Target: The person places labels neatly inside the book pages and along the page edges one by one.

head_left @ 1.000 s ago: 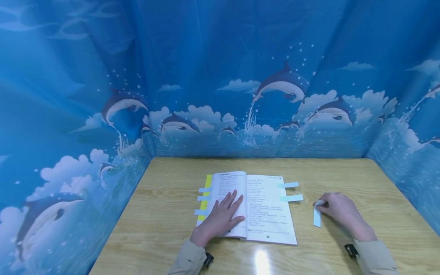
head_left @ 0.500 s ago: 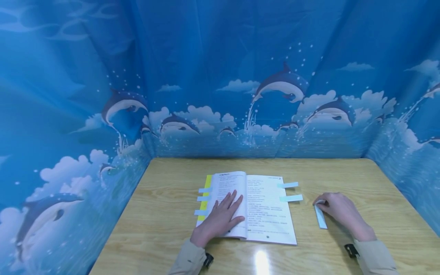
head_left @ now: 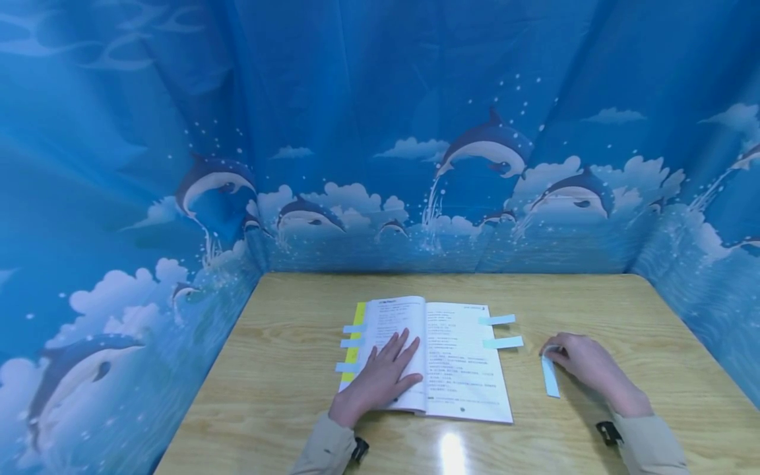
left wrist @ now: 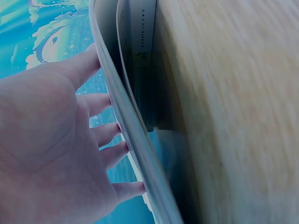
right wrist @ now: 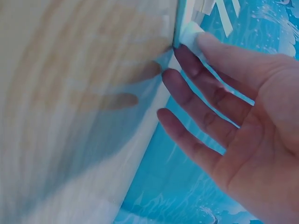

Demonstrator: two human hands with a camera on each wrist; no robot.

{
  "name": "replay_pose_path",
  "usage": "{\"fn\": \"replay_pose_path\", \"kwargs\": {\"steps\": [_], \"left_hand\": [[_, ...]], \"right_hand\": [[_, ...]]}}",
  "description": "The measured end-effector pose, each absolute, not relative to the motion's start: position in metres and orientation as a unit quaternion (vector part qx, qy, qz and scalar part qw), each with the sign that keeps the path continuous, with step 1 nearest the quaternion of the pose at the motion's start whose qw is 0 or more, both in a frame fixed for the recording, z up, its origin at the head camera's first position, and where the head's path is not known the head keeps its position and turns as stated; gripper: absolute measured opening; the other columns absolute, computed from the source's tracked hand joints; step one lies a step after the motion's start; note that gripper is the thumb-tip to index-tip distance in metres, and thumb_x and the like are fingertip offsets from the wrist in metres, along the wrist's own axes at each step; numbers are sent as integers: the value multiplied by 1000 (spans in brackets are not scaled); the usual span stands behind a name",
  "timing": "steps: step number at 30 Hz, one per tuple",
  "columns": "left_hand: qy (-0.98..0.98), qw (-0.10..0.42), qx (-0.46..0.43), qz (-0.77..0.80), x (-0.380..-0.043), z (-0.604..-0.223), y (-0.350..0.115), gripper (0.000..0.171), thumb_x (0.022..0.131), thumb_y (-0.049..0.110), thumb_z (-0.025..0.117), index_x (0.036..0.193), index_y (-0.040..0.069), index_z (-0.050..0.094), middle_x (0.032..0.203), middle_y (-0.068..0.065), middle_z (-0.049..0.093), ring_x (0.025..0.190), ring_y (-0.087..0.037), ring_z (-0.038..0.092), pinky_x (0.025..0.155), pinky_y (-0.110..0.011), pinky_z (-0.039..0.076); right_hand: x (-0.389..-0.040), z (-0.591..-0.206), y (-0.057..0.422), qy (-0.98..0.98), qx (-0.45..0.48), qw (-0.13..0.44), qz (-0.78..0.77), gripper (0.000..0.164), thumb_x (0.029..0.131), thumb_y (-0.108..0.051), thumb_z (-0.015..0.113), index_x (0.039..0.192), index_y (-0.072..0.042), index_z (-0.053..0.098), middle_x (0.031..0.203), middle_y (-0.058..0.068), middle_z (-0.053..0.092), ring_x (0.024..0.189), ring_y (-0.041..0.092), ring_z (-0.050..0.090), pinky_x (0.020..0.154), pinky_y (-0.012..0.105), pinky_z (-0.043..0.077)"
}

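Observation:
An open book (head_left: 463, 389) lies on the table with printed pages showing. My left hand (head_left: 382, 376) rests on its left page, fingers spread and straight; in the left wrist view the fingertips of that hand (left wrist: 51, 130) press on the page edges. To the right of the book, my right hand (head_left: 584, 359) pinches a pale blue strip of sticky notes (head_left: 550, 379) at its upper end, between thumb and index finger. In the right wrist view, the strip's end (right wrist: 190, 35) curls against the thumb, and the other fingers are loosely extended near the table surface.
Light blue sticky tabs (head_left: 503, 342) stick out from the book's right edge, and several more (head_left: 350, 343) from its left edge. A yellow cover edge (head_left: 359, 310) shows at left. The wooden table (head_left: 285, 330) is bounded by blue dolphin curtains (head_left: 356, 132).
The lower end of the blue strip swung right, then back a little to the left, while the right fingers stayed at its top. The left hand and book have not moved.

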State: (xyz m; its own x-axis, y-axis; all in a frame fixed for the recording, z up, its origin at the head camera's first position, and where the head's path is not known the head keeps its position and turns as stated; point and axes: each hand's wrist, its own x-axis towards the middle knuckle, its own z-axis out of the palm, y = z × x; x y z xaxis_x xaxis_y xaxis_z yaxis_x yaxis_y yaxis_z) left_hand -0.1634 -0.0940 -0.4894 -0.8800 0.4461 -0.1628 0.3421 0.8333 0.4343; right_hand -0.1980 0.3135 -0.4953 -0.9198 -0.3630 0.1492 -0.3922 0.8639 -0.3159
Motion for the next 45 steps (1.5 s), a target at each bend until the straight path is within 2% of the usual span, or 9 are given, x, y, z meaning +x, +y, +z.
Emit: {"fn": "replay_pose_path", "kwargs": {"steps": [4,8,17,28,45], "left_hand": [[949,127,208,199,-163,-489,-94,66,106,53,39,164,26,19,171,2,4,157,-22,5,124,-60,12],[950,127,207,197,-163,-490,-95,66,106,53,39,163,26,19,171,2,4,157,-22,5,124,-60,12],[950,130,206,196,-164,-488,-93,67,106,54,39,163,26,19,171,1,3,157,-23,5,124,-60,12],[950,132,204,195,-164,-488,-93,67,106,54,39,163,26,19,171,2,3,157,-22,5,124,-59,11],[951,128,204,194,-164,-492,-94,67,106,56,38,163,28,19,171,3,3,157,-22,5,124,-59,12]], "right_hand": [[-199,-494,318,-964,185,0,192,7,86,-13,78,92,-14,76,86,-3,72,75,16,66,69,41,57],[-199,-492,318,-965,173,-20,196,14,82,-19,83,94,-16,75,83,-8,68,73,9,60,67,36,53],[-197,-493,315,-965,184,46,183,11,80,-7,82,85,-14,76,78,-5,72,67,11,64,62,34,56],[-199,-492,318,-967,182,47,171,16,82,-5,80,83,-19,73,72,-10,68,64,6,60,57,28,51],[-200,-493,319,-965,183,51,181,15,82,-7,81,82,-20,73,75,-7,71,65,9,63,57,32,54]]}}
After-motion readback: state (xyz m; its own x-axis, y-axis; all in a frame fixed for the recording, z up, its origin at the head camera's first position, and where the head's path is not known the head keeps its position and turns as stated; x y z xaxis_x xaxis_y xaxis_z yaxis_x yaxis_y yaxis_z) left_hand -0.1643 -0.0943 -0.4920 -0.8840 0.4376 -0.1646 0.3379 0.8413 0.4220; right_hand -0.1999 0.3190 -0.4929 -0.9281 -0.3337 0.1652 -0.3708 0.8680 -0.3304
